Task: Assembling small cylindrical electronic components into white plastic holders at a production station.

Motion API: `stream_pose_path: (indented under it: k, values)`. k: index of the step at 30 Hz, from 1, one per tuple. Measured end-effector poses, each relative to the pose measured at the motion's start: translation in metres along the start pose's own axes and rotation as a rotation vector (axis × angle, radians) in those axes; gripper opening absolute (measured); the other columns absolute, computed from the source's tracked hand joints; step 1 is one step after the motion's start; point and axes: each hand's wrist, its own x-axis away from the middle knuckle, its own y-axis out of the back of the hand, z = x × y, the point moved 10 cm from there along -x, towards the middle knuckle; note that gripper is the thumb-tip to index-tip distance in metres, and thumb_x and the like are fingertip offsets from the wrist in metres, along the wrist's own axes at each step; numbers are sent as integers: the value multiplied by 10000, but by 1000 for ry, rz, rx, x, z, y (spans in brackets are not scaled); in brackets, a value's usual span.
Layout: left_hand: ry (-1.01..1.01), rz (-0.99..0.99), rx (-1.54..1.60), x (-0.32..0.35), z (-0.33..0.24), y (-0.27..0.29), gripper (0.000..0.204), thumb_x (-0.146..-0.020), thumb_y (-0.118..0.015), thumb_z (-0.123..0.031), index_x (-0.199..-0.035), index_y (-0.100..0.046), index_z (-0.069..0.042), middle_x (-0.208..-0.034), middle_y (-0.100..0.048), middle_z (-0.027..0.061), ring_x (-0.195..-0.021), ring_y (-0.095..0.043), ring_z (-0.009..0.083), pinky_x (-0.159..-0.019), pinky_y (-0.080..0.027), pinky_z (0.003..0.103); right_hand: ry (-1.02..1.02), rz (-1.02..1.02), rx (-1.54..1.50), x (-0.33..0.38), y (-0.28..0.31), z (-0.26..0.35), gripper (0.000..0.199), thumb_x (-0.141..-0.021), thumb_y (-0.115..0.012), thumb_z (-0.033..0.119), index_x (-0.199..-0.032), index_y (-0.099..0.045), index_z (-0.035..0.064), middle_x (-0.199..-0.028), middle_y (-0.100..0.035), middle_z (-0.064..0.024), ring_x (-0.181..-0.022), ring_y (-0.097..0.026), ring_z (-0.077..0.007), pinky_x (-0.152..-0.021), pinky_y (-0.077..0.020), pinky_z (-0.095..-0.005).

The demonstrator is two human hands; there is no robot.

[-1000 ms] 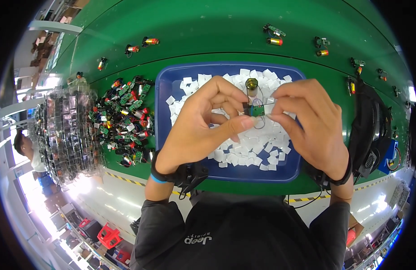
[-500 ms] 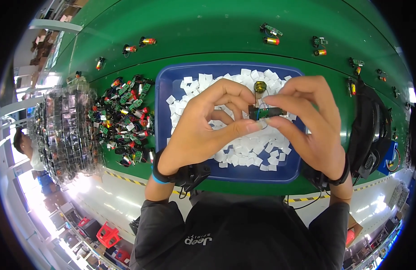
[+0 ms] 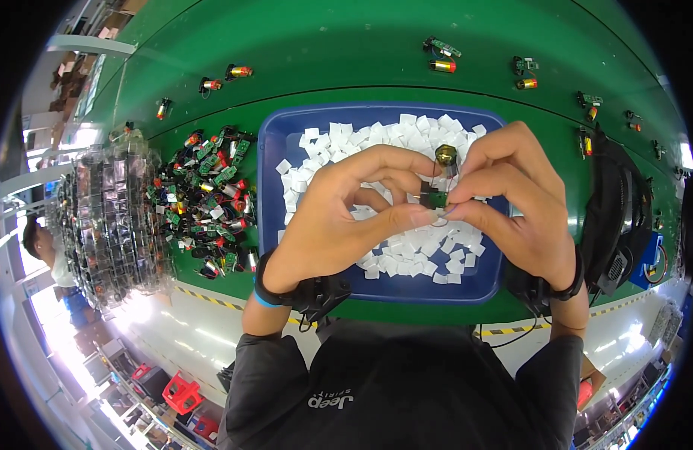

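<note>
Between my two hands, above a blue tray (image 3: 384, 294) of white square pieces (image 3: 406, 251), is a small green circuit board (image 3: 437, 199). A round brass-coloured part (image 3: 445, 155) stands up from it on thin wires. My left hand (image 3: 346, 214) pinches the board's left end between thumb and fingertips. With thumb and fingers closed, my right hand (image 3: 515, 199) grips its right end and wires. The fingertips hide part of the board. Both wrists wear dark bands.
Left of the tray lies a heap of circuit boards with small cylinders (image 3: 211, 195), beside stacked clear plastic trays (image 3: 114, 217). Several similar assemblies (image 3: 441, 56) are scattered over the green table (image 3: 324, 49). A black bag (image 3: 613, 210) lies at the right. A person (image 3: 42, 244) is at far left.
The circuit board has turned in my fingers, so less of its length shows. The brass-coloured part has shifted slightly right and down. My right fingers have closed in nearer the left ones.
</note>
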Motion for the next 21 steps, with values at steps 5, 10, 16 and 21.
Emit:
stream_pose_path:
  k: [5, 10, 16, 21]
  values:
    - [-8, 14, -15, -2, -1, 0, 404, -834, -774, 7, -1210, -626, 35, -1170, -688, 140, -898, -660, 134, -706, -586, 272, 122, 138, 62, -4, 0, 10, 246, -703, -860, 55, -896, -710, 38, -937, -599, -84, -826, -578, -211, -662, -462, -305]
    - [-34, -24, -19, 0, -6, -4, 411, -822, -788, 3, -1203, -637, 37, -1134, -696, 130, -900, -662, 137, -713, -581, 275, 48, 3, 105, 0, 6, 7, 258, -680, -866, 33, -886, -710, 45, -909, -621, -70, -803, -580, -220, -649, -455, -302]
    - [-208, -59, -171, 3, -23, -6, 426, -803, -810, -8, -1201, -662, 21, -1063, -710, 115, -841, -670, 140, -726, -568, 277, 110, -99, 293, 2, 10, 22, 257, -671, -858, -11, -868, -703, 40, -926, -628, -80, -792, -588, -224, -644, -461, -306]
    - [-279, -79, -205, 2, -27, -8, 433, -796, -818, -12, -1202, -671, 11, -1051, -713, 120, -795, -671, 149, -728, -563, 275, 126, -172, 361, 8, 10, 22, 260, -672, -857, -27, -867, -694, 29, -927, -630, -83, -788, -595, -225, -644, -466, -304]
